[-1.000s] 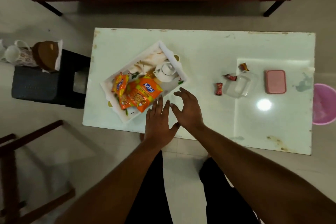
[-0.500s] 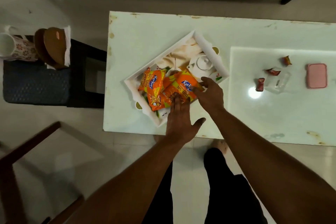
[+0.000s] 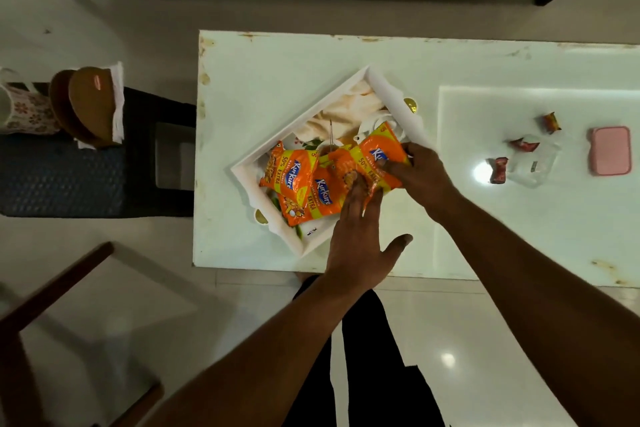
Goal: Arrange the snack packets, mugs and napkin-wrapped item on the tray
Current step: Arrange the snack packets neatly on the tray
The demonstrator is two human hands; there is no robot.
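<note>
**On the tray: both grips at the orange packets**

Across the near half of the white tray, which sits cornerwise on the desk, three orange Kurkure snack packets lie overlapping. My right grip pinches the rightmost packet by its right edge, with thumb and curled fingers closed on the foil. That packet reaches toward the tray's right rim and hides part of a small white teapot. My left grip is spread. Its fingers are straight and laid on the packets where the middle and rightmost ones overlap, and its thumb sticks out sideways over the desk. A cream cloth fills the tray's far corner.

Off the desk to my left, on a dark stool, a flowered mug stands just beside a brown napkin-wrapped item. Well to my right on the desk, three small red sweets lie around a clear plastic container. A pink box lies just beyond them.
</note>
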